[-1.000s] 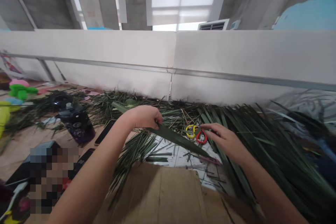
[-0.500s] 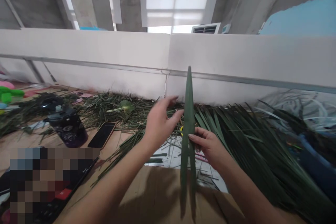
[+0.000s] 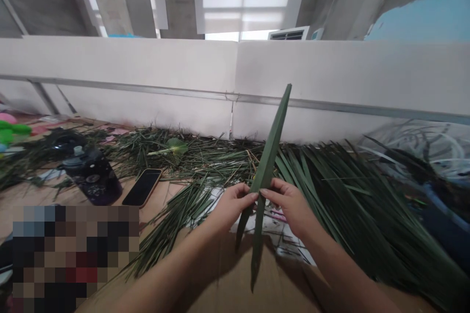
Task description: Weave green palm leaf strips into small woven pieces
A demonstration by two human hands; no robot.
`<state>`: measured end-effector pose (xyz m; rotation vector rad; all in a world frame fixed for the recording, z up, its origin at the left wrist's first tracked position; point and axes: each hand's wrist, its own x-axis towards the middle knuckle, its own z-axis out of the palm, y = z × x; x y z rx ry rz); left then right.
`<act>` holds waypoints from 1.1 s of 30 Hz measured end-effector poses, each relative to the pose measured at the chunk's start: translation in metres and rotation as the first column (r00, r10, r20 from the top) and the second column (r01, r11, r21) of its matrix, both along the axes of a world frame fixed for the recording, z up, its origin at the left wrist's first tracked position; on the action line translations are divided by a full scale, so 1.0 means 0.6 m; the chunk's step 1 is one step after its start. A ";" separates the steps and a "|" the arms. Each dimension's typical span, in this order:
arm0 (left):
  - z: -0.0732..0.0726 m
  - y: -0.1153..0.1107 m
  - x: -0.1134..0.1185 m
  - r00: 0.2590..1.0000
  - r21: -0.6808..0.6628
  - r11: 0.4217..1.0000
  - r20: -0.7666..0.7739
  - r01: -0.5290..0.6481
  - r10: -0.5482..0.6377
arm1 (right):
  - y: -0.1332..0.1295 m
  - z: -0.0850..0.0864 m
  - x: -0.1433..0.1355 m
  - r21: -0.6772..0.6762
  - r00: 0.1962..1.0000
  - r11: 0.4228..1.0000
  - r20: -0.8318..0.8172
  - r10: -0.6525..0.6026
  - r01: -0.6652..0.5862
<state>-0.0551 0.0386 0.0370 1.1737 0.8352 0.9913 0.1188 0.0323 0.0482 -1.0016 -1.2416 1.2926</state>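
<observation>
A long green leaf (image 3: pixel 272 149), split into two strips at its lower part, slants up and to the right in front of me. My left hand (image 3: pixel 237 201) pinches it from the left, close to where the strips part. From the right, my right hand (image 3: pixel 284 199) pinches it at the same height, thumb tips nearly touching. The two pointed strips hang down over a brown cardboard sheet (image 3: pixel 205 274). Behind the hands lies a white sheet (image 3: pixel 293 247) strewn with thin green scraps.
Long green leaves (image 3: pixel 341 200) are heaped at the right, beside a blue container (image 3: pixel 440 220). Cut strips (image 3: pixel 165 220) lie left of centre. A dark bottle (image 3: pixel 91 176) and a phone (image 3: pixel 142 187) stand and lie at the left. A white partition (image 3: pixel 147 66) runs behind.
My left hand has come down and closed on the leaf beside my right hand. The leaf's top has tilted to the right, and its lower strips have spread apart.
</observation>
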 end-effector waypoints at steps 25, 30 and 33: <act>-0.018 0.008 0.002 0.997 0.069 0.998 -0.077 -0.011 0.016 | 0.006 -0.030 -0.017 0.029 0.994 0.994 -0.026 -0.104 0.105; -0.021 0.013 0.000 0.991 0.105 0.994 -0.126 -0.019 0.032 | 0.006 -0.038 -0.024 0.044 0.986 0.985 -0.044 -0.164 0.165; -0.016 0.009 -0.001 0.985 0.120 0.992 -0.169 -0.024 0.044 | 0.003 -0.039 -0.027 0.040 0.981 0.982 -0.054 -0.184 0.187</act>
